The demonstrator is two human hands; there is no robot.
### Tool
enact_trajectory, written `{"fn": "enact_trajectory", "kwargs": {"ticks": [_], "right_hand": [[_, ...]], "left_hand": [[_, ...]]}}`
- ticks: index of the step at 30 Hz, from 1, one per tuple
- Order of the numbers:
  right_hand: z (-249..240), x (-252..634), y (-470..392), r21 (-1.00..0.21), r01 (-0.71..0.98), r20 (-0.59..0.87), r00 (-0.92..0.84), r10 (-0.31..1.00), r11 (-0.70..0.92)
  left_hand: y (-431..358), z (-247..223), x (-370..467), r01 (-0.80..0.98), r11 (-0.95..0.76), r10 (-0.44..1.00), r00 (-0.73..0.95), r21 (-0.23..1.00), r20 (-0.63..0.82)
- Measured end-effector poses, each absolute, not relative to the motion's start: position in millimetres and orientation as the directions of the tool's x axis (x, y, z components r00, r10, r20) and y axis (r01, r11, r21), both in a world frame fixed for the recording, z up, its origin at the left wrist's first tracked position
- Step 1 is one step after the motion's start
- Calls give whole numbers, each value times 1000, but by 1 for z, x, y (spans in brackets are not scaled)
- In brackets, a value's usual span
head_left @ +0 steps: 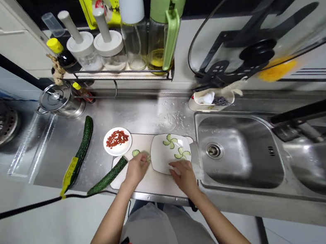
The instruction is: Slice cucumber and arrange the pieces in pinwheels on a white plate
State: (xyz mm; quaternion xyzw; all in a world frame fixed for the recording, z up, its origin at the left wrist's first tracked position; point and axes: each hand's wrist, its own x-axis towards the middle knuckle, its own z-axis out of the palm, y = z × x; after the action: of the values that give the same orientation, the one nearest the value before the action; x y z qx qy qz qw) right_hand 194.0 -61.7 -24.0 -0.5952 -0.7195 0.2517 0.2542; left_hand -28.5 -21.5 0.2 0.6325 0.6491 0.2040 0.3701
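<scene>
My left hand [138,167] is over the cutting board [150,183], its fingers pinched on what looks like a thin cucumber slice by the plate's left edge. My right hand [184,176] hovers at the near right part of the white plate [159,150], thumb and fingers apart, with nothing visible between them. On the plate, thin green-edged cucumber slices form two pinwheel shapes [170,141]. A small cucumber piece [136,152] lies on the board behind my left hand. The cut cucumber [108,179] rests with its cut end on the board.
A white dish of chopped red pieces [120,148] touches the board's back left. Farther left lie a whole cucumber [83,146] with a yellow label and a steel pot [61,102]. The sink [241,154] is on the right; a rack [122,72] holds jars behind. A black handle [193,205] juts from the front edge.
</scene>
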Motion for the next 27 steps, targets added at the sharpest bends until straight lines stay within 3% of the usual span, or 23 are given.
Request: {"fn": "enact_trajectory", "kwargs": {"ticks": [7,11,16,20,24,27], "right_hand": [[-4,181,-43,-752,621,42,-289,956,221],[3,185,-39,-818,570,-80,-251,965,81],[11,191,-40,-853,521,-168,-235,957,-22],[16,196,-41,-850,511,-266,-215,940,-123],[18,201,-42,-855,494,-294,-206,933,-160],[20,203,-43,-864,483,-271,-215,938,-139]], "left_hand": [[-23,21,-1,474,73,898,351,877,-265],[-25,12,5,421,149,886,345,895,-310],[-29,-1,10,265,366,843,311,892,-438],[-28,0,11,137,556,763,307,820,-569],[-27,4,13,31,802,555,329,596,-764],[-26,7,19,-21,887,436,365,460,-823]]}}
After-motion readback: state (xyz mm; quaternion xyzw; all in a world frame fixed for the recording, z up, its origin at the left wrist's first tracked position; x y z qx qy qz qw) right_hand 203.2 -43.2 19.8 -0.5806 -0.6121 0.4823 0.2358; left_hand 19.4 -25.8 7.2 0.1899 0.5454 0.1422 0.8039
